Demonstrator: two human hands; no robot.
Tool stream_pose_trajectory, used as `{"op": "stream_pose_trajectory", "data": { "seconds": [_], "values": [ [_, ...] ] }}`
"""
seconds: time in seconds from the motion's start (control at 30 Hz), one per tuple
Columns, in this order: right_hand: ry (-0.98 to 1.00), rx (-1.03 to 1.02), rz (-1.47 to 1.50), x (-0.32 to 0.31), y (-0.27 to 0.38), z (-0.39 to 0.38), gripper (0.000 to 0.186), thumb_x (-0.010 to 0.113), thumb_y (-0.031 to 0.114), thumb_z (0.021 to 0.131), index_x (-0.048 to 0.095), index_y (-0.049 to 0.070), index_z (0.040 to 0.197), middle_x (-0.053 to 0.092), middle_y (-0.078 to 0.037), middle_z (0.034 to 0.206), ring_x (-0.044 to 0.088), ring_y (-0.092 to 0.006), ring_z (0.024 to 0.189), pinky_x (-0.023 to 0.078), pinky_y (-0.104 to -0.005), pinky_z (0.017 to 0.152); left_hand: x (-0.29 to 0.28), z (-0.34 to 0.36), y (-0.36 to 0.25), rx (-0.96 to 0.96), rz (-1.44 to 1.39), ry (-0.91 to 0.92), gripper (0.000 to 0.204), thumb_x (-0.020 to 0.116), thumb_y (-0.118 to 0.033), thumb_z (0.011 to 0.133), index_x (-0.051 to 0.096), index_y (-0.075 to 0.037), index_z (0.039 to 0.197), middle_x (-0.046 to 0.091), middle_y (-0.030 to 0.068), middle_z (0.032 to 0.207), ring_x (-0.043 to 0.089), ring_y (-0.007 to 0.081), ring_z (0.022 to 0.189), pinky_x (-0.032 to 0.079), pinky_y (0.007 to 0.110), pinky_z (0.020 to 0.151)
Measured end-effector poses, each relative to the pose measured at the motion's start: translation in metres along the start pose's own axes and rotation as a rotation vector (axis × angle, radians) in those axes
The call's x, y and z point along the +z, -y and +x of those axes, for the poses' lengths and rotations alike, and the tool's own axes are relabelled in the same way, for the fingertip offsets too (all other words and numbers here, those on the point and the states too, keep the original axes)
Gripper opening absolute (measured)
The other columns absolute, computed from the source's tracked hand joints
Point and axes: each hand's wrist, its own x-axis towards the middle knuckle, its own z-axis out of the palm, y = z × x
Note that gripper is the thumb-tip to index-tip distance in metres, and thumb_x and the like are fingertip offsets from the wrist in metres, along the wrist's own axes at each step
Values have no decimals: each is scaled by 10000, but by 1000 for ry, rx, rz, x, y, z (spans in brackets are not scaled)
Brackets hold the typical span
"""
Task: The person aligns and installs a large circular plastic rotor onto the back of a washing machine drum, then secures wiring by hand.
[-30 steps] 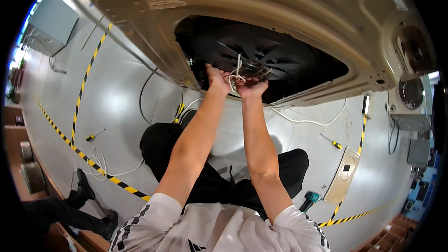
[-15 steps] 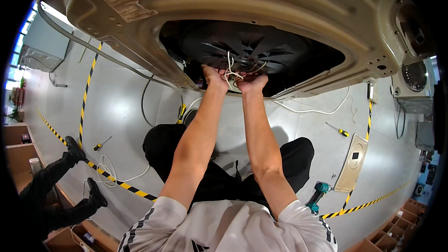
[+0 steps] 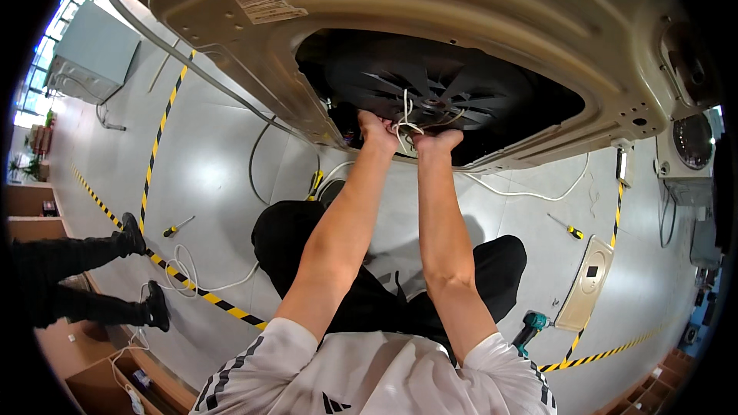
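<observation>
Both my hands reach into the wide opening of a beige metal appliance housing (image 3: pixel 492 23), whose inside holds a large black ribbed wheel (image 3: pixel 361 69). White wires (image 3: pixel 407 111) loop up in front of the wheel's hub, between the hands. My left hand (image 3: pixel 377 127) is closed at the wires, its fingertips pressed against them. Palm up, my right hand (image 3: pixel 440 141) lies just to the right, at the lower edge of the opening. Its fingers curl inward and are partly hidden, so what they grip cannot be made out.
A white cable (image 3: pixel 530 194) runs along the floor at right, near a screwdriver (image 3: pixel 575 232), a beige panel (image 3: pixel 586 284) and a teal power drill (image 3: pixel 530 329). Another screwdriver (image 3: pixel 177 226) lies left, by striped tape (image 3: pixel 163 131). Another person's legs (image 3: pixel 84 261) show at far left.
The whole view has shifted, so the housing and hands appear farther right. My hands stay together at the wires inside the opening. The other person's legs have changed position at left.
</observation>
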Motion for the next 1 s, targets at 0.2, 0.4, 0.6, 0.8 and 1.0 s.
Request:
{"op": "stream_pose_trajectory", "data": {
  "seconds": [0.2,0.4,0.6,0.8,1.0],
  "values": [
    [-39,-52,15,-8,1,7,494,369,434,859,557,98,1168,573,-107,1138,550,-292,1028,450,-472,911,1,2,4,27,47,-38,449,392,-553,844,622,-182,949,640,-29,862,589,154,770,437,268,594],
    [-26,-49,38,-11,2,14,482,298,374,891,551,79,1176,549,-148,1172,525,-322,1070,427,-500,935,-3,11,2,13,-7,3,389,371,-468,889,602,-164,961,631,-8,865,574,165,716,440,299,605],
    [-87,-24,14,-8,0,7,456,302,341,896,563,72,1155,562,-145,1148,542,-321,1037,449,-504,894,-15,11,-2,24,-66,90,296,379,-380,903,586,-173,854,607,-36,753,540,129,603,409,281,519],
    [-61,-39,-46,-9,9,13,500,253,344,900,538,85,1219,529,-153,1217,511,-323,1109,424,-511,938,-5,11,2,-44,-114,120,291,407,-382,882,605,-171,853,631,-30,787,574,139,647,429,269,535],
    [48,-60,-91,-17,14,9,488,272,338,888,530,101,1227,548,-126,1197,541,-301,1065,468,-460,871,1,3,6,-61,-133,19,350,388,-416,879,600,-143,932,645,-11,879,606,160,720,455,282,559]
  ]
}}
